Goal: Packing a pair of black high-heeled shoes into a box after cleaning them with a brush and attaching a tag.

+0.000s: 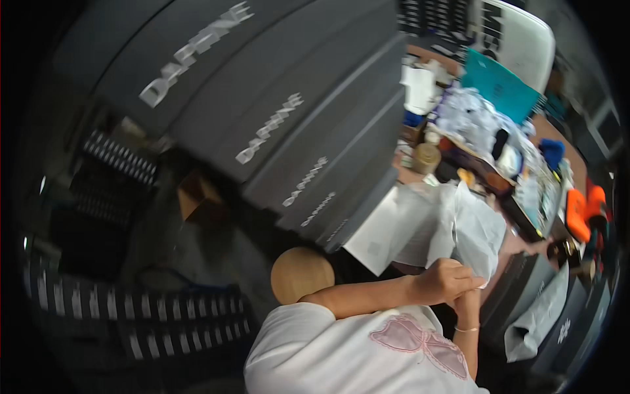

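Note:
My left hand (445, 282) reaches across from the left, its fingers curled and closed at the lower edge of a thin white sheet (479, 226), tissue paper or a soft bag. My right hand (467, 301), with a bangle at the wrist, meets it there. The left hand partly covers it, so its fingers hardly show. The crumpled sheet stands up from the table in front of both hands. Flat white paper (377, 236) lies to its left, beside the dark boxes.
Tall stacked dark grey boxes (315, 125) rise close on my left. A cluttered table (564, 141) holds a teal notebook (502, 85), crumpled white paper (469, 111) and a tape roll (426, 158). A round wooden stool (302, 276) stands left; more dark boxes (518, 282) are at right.

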